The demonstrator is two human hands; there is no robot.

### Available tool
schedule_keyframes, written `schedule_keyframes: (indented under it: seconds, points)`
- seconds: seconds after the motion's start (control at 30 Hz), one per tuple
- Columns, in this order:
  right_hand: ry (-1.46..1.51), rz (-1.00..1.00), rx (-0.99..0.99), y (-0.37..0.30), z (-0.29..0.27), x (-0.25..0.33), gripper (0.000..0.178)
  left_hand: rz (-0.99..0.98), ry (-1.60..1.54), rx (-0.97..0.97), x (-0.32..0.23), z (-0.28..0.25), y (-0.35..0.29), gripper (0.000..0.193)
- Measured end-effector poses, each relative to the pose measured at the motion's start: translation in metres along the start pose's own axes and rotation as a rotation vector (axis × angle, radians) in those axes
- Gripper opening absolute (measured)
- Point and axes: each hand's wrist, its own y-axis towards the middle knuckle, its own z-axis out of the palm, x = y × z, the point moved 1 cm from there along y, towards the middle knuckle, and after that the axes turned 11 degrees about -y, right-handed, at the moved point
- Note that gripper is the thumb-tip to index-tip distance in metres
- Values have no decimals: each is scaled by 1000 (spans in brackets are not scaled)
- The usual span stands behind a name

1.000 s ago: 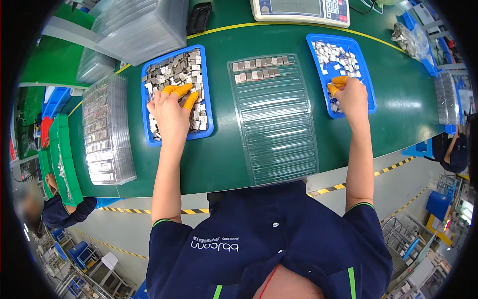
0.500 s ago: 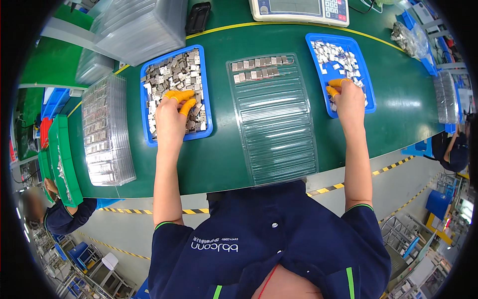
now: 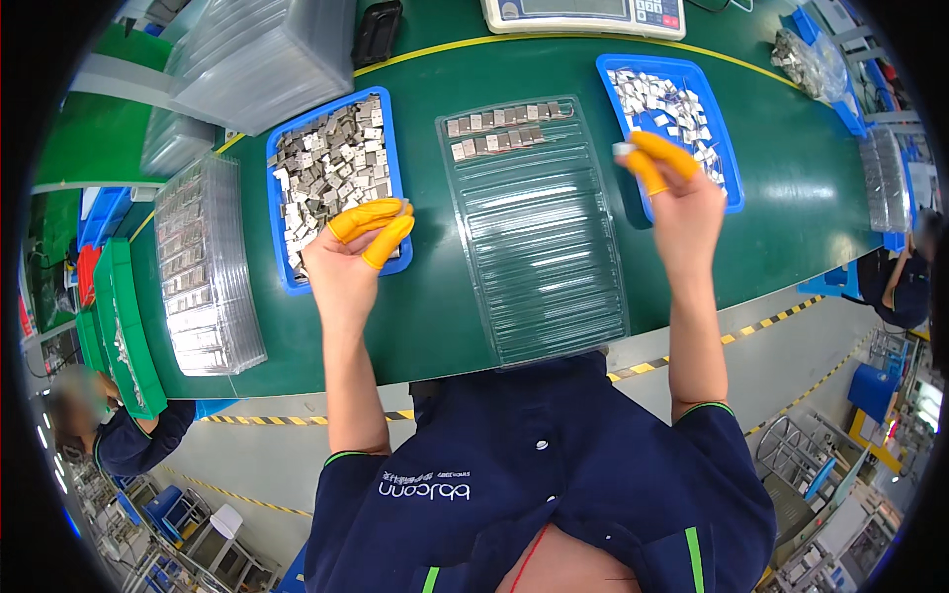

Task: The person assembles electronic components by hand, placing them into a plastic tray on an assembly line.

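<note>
My left hand (image 3: 348, 255), yellow covers on its fingers, is pinched shut at the near right edge of a blue tray (image 3: 396, 178) heaped with small metal connectors (image 3: 331, 163). A small metal connector (image 3: 403, 207) shows partly between its fingertips. Just left of a second blue tray (image 3: 733, 168), my right hand (image 3: 682, 203) pinches a small white block (image 3: 623, 150) in its yellow-covered fingertips. That tray holds loose white blocks (image 3: 664, 99). Between my hands lies a clear slotted plastic tray (image 3: 539, 257); metal pieces (image 3: 509, 119) fill its two far rows.
Stacked clear trays with pieces (image 3: 203, 267) stand at the left, below taller clear plastic trays (image 3: 267, 59). A scale (image 3: 593, 15) and a black holder (image 3: 378, 32) are at the back. Green bins (image 3: 133, 331) and another person (image 3: 143, 435) are beyond the table's left end.
Both hands have come out from over the blue trays: my left moved right and nearer, my right moved left with a white block showing in its fingertips. The whole view shifted slightly.
</note>
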Motion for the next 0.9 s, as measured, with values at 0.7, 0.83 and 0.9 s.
schedule_keyframes:
  seconds: [0.7, 0.83, 0.9]
  points:
    - [228, -274, 304, -36, 12, 39, 19, 11, -149, 150, 16, 66, -26, 19]
    - [133, -429, 242, -40, 10, 38, 20, 201, 227, 179, 2, 68, -26, 18]
    - [214, -385, 336, -39, 10, 36, 21, 160, 173, 237, -2, 67, -25, 18]
